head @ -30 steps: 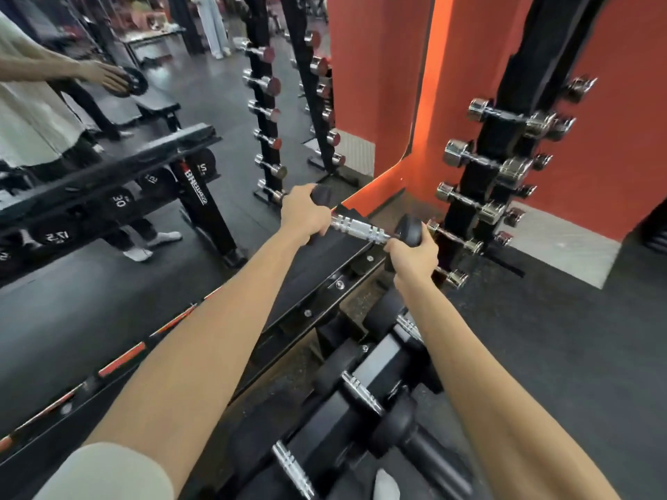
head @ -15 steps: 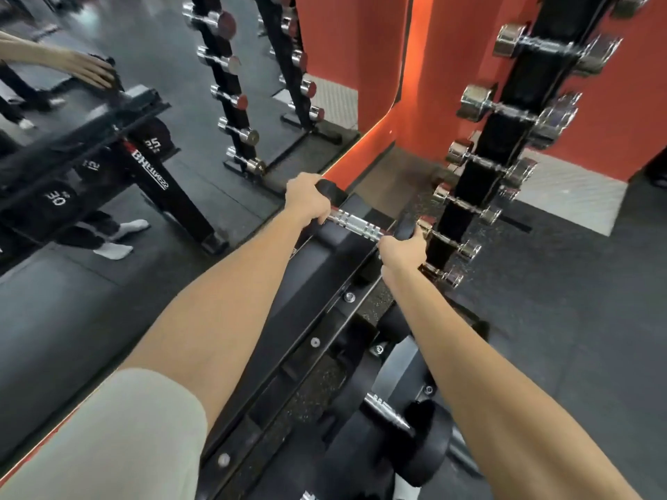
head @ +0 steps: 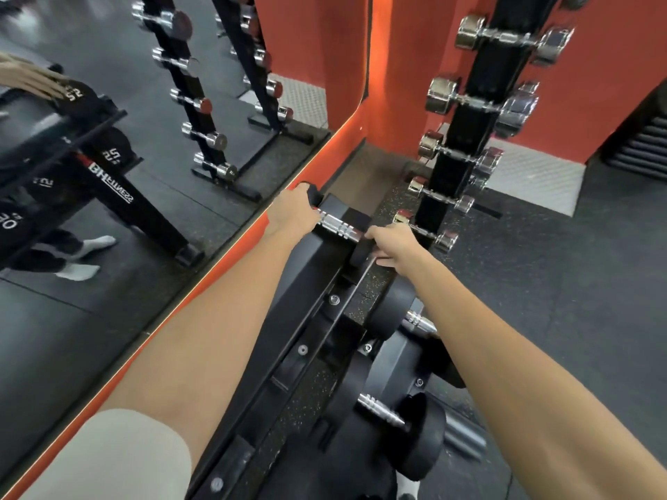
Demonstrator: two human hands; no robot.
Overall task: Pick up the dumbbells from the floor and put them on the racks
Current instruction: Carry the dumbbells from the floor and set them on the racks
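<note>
A black dumbbell [head: 339,227] with a knurled chrome handle lies across the far end of the black rack's top shelf [head: 288,301]. My left hand [head: 294,211] grips its far black head. My right hand [head: 391,245] holds the near head, fingers curled over its edge. Both arms reach forward over the rack. On the lower shelf, two more black dumbbells [head: 393,409] sit close to me, partly hidden by my right forearm.
A wall mirror [head: 108,247] with an orange edge runs along the left, reflecting another rack and a person's hand. A vertical stand of chrome dumbbells [head: 469,138] rises just right of my hands, before an orange wall. Dark rubber floor [head: 559,283] spreads right.
The dumbbell came down from the air onto the far end of the top shelf. Both hands stayed on its heads while my view tilted lower and closer.
</note>
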